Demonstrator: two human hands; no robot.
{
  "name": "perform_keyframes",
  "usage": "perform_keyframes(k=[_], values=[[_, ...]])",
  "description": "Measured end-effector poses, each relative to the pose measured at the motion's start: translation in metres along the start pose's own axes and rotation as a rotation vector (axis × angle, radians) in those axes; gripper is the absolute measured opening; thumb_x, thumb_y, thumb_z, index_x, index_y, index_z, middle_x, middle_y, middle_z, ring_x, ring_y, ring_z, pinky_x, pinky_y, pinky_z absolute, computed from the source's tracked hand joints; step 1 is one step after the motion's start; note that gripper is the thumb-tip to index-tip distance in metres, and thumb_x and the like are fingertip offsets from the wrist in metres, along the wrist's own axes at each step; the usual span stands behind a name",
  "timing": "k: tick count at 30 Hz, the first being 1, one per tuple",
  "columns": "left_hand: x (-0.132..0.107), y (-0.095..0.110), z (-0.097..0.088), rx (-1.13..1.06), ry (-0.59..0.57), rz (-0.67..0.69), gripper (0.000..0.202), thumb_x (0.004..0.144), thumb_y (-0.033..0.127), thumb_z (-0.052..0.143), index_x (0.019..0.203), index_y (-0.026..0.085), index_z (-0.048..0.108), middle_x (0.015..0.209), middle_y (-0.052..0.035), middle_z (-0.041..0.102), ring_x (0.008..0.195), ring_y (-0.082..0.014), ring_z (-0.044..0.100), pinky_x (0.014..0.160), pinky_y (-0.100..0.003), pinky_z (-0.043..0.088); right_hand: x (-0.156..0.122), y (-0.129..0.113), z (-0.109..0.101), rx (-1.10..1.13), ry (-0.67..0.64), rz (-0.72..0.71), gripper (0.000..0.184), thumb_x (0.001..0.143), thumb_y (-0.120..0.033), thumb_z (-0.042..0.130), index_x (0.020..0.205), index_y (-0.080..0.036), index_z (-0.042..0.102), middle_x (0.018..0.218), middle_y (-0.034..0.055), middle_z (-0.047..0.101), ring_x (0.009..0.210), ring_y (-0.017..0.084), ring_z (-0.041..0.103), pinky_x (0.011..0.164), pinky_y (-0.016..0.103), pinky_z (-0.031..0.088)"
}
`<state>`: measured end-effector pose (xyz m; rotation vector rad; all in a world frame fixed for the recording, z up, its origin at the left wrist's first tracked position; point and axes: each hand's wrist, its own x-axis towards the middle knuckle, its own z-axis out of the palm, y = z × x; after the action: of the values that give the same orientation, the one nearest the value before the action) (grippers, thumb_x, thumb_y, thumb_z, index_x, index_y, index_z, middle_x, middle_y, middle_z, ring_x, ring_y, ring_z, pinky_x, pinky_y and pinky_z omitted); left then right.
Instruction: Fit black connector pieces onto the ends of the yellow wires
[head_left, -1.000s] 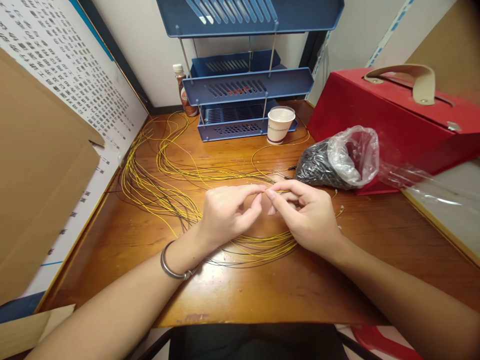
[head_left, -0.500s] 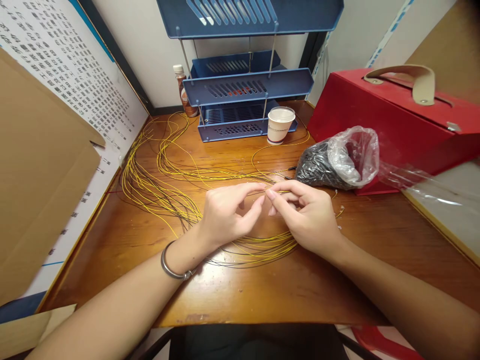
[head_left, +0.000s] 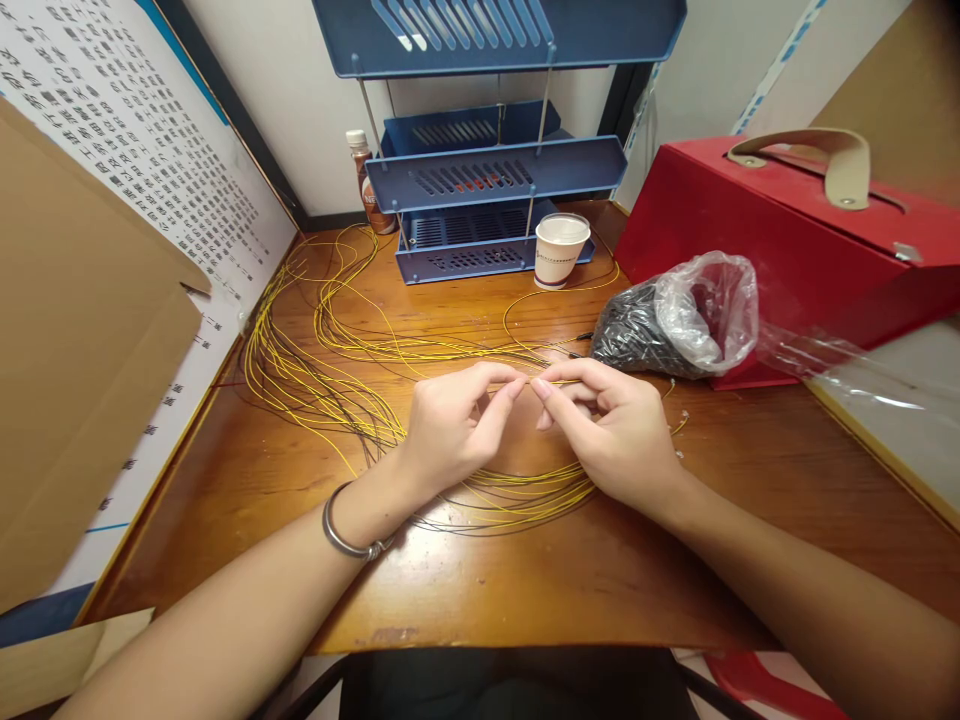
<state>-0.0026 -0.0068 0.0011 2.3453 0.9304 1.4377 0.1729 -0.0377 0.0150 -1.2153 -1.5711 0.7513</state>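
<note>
My left hand and my right hand meet fingertip to fingertip above the middle of the wooden table. Between right thumb and forefinger runs a thin yellow wire, mostly hidden by the fingers. The left thumb and forefinger are pinched together at its end, a very small spot that is hard to make out. Under and behind both hands lies a loose bundle of yellow and black wires, curving from the far left round to the right hand.
Beyond my right hand lies a clear plastic bag of small black parts, against a red box. A paper cup and a brown bottle stand by a blue tiered rack. Cardboard leans at left.
My left thumb has closed up against the forefinger, and the left fingertips have drawn slightly left of the right ones. The right hand has hardly moved.
</note>
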Motion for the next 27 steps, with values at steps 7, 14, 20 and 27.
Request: perform_keyframes(k=[7, 14, 20, 27], values=[[-0.0003, -0.0022, 0.0003, 0.001, -0.093, -0.089, 0.013, 0.097, 0.024, 0.055, 0.092, 0.016, 0.065, 0.074, -0.0013, 0.068, 0.059, -0.0093, 0.057, 0.055, -0.021, 0.045, -0.0003, 0.0007, 0.0002, -0.004, -0.008, -0.015, 0.015, 0.091, -0.029, 0.065, 0.091, -0.015, 0.070, 0.060, 0.0017, 0.068, 0.047, 0.011, 0.059, 0.043, 0.023, 0.033], [0.0006, -0.0011, 0.0014, -0.122, -0.139, -0.166, 0.017, 0.099, 0.026, 0.051, 0.088, 0.017, 0.059, 0.072, -0.0006, 0.064, 0.061, -0.0097, 0.057, 0.057, -0.022, 0.045, -0.0011, 0.0004, 0.0009, 0.000, -0.026, -0.015, 0.014, 0.091, -0.029, 0.065, 0.091, -0.016, 0.069, 0.060, 0.0016, 0.068, 0.048, 0.011, 0.059, 0.044, 0.023, 0.035], [0.0006, -0.0013, 0.0020, -0.203, -0.134, -0.183, 0.023, 0.100, 0.029, 0.049, 0.081, 0.018, 0.055, 0.065, 0.0011, 0.057, 0.056, -0.0094, 0.051, 0.053, -0.021, 0.043, -0.0024, -0.0007, 0.0000, 0.001, -0.051, -0.017, 0.016, 0.091, -0.031, 0.064, 0.092, -0.016, 0.069, 0.062, 0.0021, 0.069, 0.050, 0.012, 0.061, 0.044, 0.023, 0.037], [0.0017, -0.0001, 0.0025, -0.239, -0.139, -0.205, 0.028, 0.101, 0.031, 0.048, 0.076, 0.018, 0.053, 0.062, 0.0010, 0.058, 0.054, -0.0092, 0.052, 0.054, -0.021, 0.043, -0.0027, -0.0002, 0.0009, 0.018, -0.058, -0.019, 0.015, 0.092, -0.030, 0.064, 0.091, -0.016, 0.069, 0.062, 0.0024, 0.069, 0.051, 0.012, 0.062, 0.045, 0.023, 0.039]])
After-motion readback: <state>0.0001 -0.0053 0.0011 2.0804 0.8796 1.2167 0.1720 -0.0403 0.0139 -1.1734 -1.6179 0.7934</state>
